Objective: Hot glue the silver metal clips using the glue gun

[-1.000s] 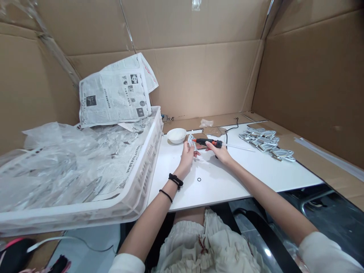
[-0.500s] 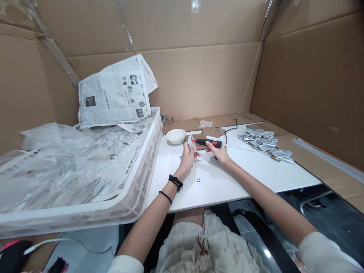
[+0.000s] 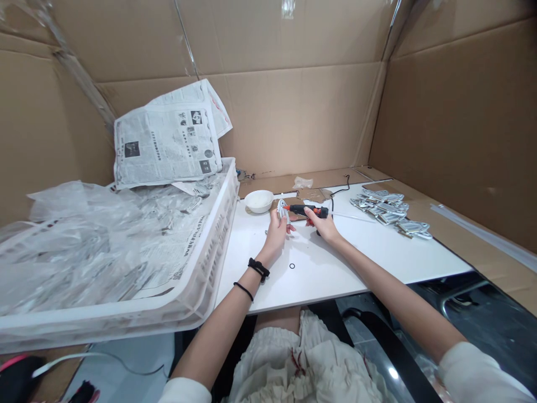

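So we've got both hands busy over the bench [image 3: 319, 268] here. Left hand [image 3: 277, 232] is pinching a small white piece [image 3: 282, 208] with a looped end, held up off the surface near the middle, just to the right of the bowl [image 3: 258, 209]. Right hand [image 3: 323, 223] is wrapped around a black glue gun [image 3: 297, 210], orange tip aimed left at the piece. Touching or just beside it? We honestly can't tell at this size, and we can't see if the trigger's squeezed.

Our read: this is the gluing step, mid-application. What the next move calls for, we'd say, is a steady left hand and small, controlled changes of tip angle, minding the fingers so close to the nozzle.

Headcount for us: one piece in hand, one gun with one clear stick [image 3: 348, 215] out the back, one bowl, one small black ring [image 3: 290, 266] on the near side. One pile [image 3: 381, 208] of similar pieces sits far right, overlapping too much for an exact count. On the left there's one crate [image 3: 126, 310] of clear packets [image 3: 126, 280], too jumbled to count, plus at least two newspaper sheets [image 3: 165, 145] at its far end.
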`<state>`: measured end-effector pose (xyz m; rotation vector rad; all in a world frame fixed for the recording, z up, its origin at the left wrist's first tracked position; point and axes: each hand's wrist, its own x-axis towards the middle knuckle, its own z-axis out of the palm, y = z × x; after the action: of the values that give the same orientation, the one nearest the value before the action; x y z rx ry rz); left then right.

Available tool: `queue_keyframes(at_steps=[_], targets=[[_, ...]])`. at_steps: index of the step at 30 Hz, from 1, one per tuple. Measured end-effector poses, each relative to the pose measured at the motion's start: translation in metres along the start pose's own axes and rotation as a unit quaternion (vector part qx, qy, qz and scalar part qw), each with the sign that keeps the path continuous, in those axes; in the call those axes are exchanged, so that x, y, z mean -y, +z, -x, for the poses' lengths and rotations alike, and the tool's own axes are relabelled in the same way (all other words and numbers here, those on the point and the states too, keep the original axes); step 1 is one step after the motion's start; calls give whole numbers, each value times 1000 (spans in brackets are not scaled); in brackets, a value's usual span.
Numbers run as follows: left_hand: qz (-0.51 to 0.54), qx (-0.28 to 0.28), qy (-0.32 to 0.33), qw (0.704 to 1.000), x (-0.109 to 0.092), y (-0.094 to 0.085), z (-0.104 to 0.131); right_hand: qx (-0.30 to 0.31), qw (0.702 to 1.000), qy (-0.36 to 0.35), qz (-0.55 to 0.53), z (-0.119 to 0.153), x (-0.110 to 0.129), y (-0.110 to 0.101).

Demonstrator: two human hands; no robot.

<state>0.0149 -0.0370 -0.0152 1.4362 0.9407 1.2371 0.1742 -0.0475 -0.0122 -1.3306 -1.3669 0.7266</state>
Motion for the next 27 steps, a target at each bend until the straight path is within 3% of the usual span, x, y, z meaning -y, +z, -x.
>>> queue_keyframes(at_steps=[27], targets=[[-28, -3, -6, 1000, 3, -2, -1, -19, 999, 26, -11, 0, 1, 2]])
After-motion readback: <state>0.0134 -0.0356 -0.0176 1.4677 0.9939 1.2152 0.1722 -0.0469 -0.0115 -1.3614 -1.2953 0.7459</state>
